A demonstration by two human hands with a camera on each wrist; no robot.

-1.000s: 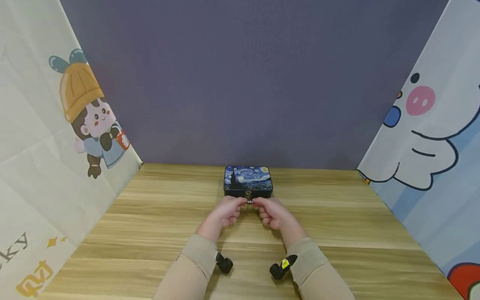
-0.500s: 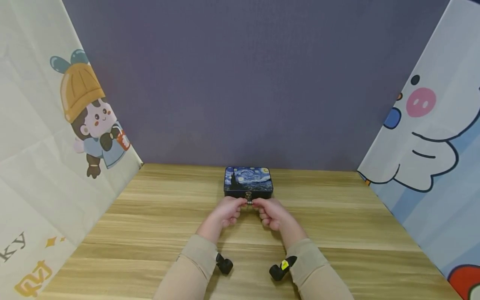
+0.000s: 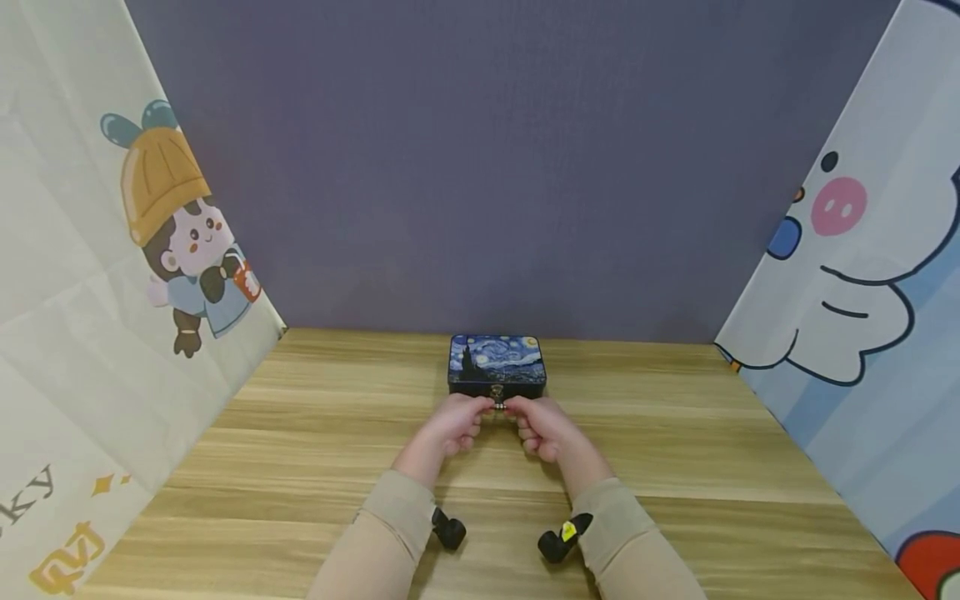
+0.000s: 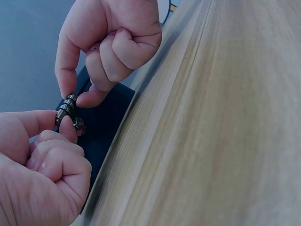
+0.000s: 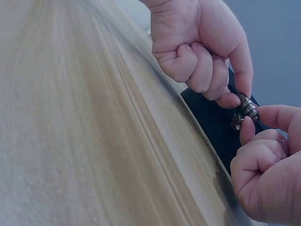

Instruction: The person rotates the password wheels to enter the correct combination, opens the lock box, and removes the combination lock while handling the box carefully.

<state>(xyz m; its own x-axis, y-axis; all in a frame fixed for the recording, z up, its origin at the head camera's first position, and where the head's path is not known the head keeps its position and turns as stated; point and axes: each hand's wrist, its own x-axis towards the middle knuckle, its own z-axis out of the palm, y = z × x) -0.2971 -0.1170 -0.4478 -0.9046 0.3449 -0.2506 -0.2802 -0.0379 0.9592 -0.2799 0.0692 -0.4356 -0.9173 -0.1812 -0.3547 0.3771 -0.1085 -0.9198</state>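
A small dark box (image 3: 497,360) with a blue starry-night painting on its lid sits closed at the back of the table. A metal combination lock (image 4: 67,107) with ringed number dials is at the clasp (image 3: 497,390) on the box's front. My left hand (image 3: 452,421) pinches one end of the lock between thumb and index finger, the other fingers curled. From the opposite side, my right hand (image 3: 547,425) pinches the other end the same way. In the right wrist view both thumbs and index fingertips meet the lock (image 5: 248,108), partly covering it.
The wood-grain table (image 3: 315,467) ends at a grey-purple back panel (image 3: 495,167) just behind the box. Printed cloths with cartoon figures stand at the left (image 3: 67,250) and right (image 3: 862,325). A black wrist camera (image 3: 448,529) hangs at my left cuff, another (image 3: 558,542) at my right.
Both hands stay at the lock in nearly the same pose. The box and the lock show no visible movement; only the head view shifts very slightly.
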